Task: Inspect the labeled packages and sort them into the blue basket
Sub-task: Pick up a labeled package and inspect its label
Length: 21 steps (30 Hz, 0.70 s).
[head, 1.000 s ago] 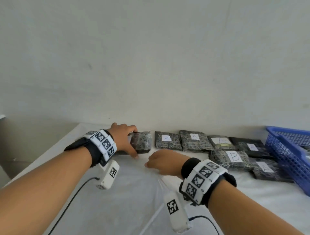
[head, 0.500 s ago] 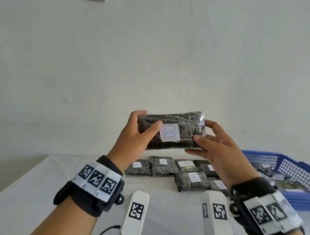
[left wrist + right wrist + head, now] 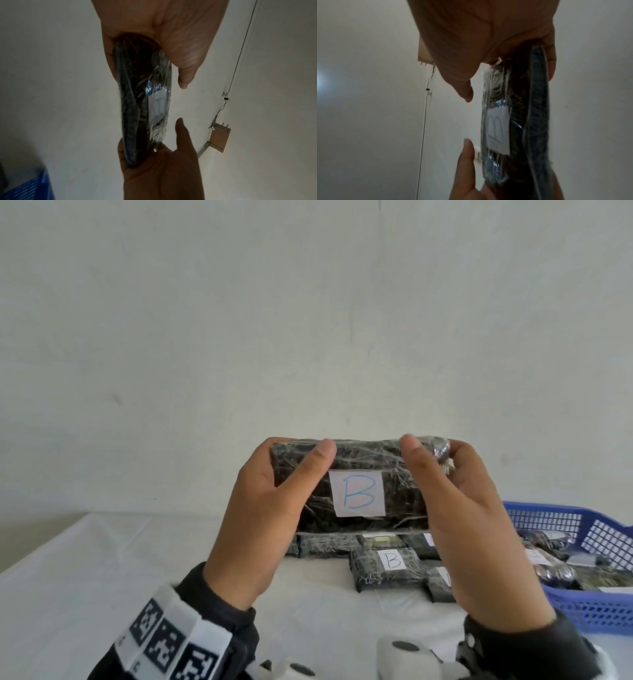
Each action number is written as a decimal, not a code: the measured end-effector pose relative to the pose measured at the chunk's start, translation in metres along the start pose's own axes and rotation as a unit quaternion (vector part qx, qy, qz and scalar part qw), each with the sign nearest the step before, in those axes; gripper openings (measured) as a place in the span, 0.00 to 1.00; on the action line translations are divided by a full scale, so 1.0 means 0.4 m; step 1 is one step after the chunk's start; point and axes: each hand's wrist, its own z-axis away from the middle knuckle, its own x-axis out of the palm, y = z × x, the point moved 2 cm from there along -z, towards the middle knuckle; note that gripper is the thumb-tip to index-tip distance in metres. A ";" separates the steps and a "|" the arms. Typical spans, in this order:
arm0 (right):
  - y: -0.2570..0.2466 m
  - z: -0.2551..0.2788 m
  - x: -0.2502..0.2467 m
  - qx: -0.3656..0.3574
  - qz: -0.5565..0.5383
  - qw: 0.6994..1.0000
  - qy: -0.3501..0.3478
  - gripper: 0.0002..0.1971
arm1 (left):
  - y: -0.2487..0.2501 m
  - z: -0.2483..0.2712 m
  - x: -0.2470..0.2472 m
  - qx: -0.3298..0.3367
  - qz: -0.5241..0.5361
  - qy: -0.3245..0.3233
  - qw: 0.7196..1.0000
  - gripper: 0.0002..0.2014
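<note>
B package (image 3: 356, 484) now nearer, a hand (image 3: 260, 529) gripping each end.

White table (image 3: 102, 570) covered with a cloth, set against a plain pale wall (image 3: 308, 320). Wrist views: thin dark cable (image 3: 240, 54) runs along the wall to a small clip (image 3: 226, 98), then on toward a small wooden board (image 3: 220, 136) mounted on the wall (pegs stick out of its edge). Same board (image 3: 423, 52) and cable (image 3: 423, 128) from the other wrist.
</note>
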 end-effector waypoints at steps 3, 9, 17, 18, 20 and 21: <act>0.009 0.003 0.028 -0.046 0.027 0.998 0.032 0.37 | -0.024 0.010 0.002 -0.022 0.039 0.020 0.999 0.22; 0.028 0.021 0.067 -0.076 0.009 0.994 0.084 0.33 | -0.033 0.027 0.005 0.021 0.032 0.073 0.997 0.24; 0.024 0.027 0.088 -0.082 -0.019 0.990 0.114 0.36 | -0.012 0.036 0.007 0.088 -0.001 0.088 0.992 0.20; 0.024 0.026 0.088 -0.083 -0.020 0.990 0.114 0.36 | -0.012 0.037 0.009 0.089 -0.004 0.080 0.993 0.21; 0.027 0.020 0.086 -0.091 -0.030 0.989 0.115 0.36 | -0.011 0.036 0.009 0.093 -0.003 0.082 0.992 0.20; 0.028 0.019 0.084 -0.092 -0.033 0.989 0.114 0.35 | -0.014 0.035 0.007 0.095 -0.002 0.084 0.992 0.20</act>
